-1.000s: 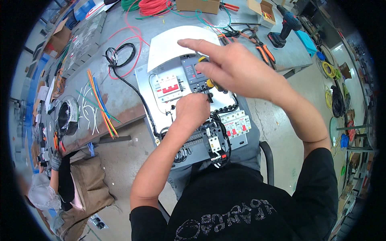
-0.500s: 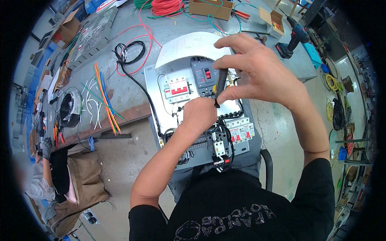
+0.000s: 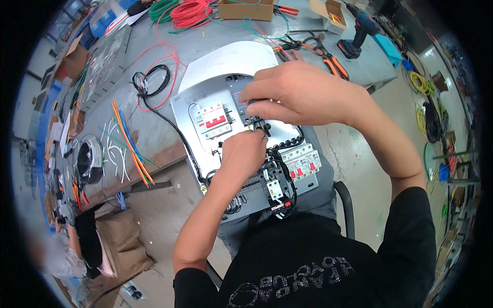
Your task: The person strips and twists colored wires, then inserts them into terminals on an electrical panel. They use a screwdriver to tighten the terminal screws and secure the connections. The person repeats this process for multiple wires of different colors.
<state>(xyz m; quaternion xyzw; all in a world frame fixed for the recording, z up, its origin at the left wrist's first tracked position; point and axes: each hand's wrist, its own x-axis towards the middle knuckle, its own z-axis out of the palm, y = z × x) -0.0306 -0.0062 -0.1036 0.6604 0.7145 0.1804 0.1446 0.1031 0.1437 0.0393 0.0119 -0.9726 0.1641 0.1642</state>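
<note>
- The grey panel (image 3: 181, 105) lies at the middle of the view, over the person's lap, its far part toward the bench (image 3: 146, 51); clock directions run from this panel's centre, with twelve away from the person.
- The left hand (image 3: 244, 151) is over the middle of the panel, its forearm coming in from seven o'clock. Its fingers are curled in, knuckles up; whether they grip anything cannot be told.
- The right hand (image 3: 292, 92) is at one o'clock, back upward, fingers bent and thumb stretched beneath them. The thumb and fingertips are near one another, with something dark between them; whether it is held cannot be told.
- A black piece (image 3: 262, 127) shows just beyond the left hand's fingers and below the right thumb.
- The dark grey breaker (image 3: 235, 92) is at twelve, partly covered by the right hand.
- The white breaker (image 3: 213, 120) with red levers is at ten o'clock.
- Small breakers (image 3: 303, 164) with red switches sit at four; the black contactor (image 3: 275, 190) with a white block, at five.
- A white sheet (image 3: 226, 61) lies across the panel's far edge at twelve.
- On the bench, coiled black cable (image 3: 151, 82) lies at ten, coloured wires (image 3: 128, 138) at nine, red wire (image 3: 191, 14) at eleven, orange-handled pliers (image 3: 334, 66) and a drill (image 3: 359, 33) at one to two.
- A co-worker's gloved hand (image 3: 70, 210) is far off at eight.
</note>
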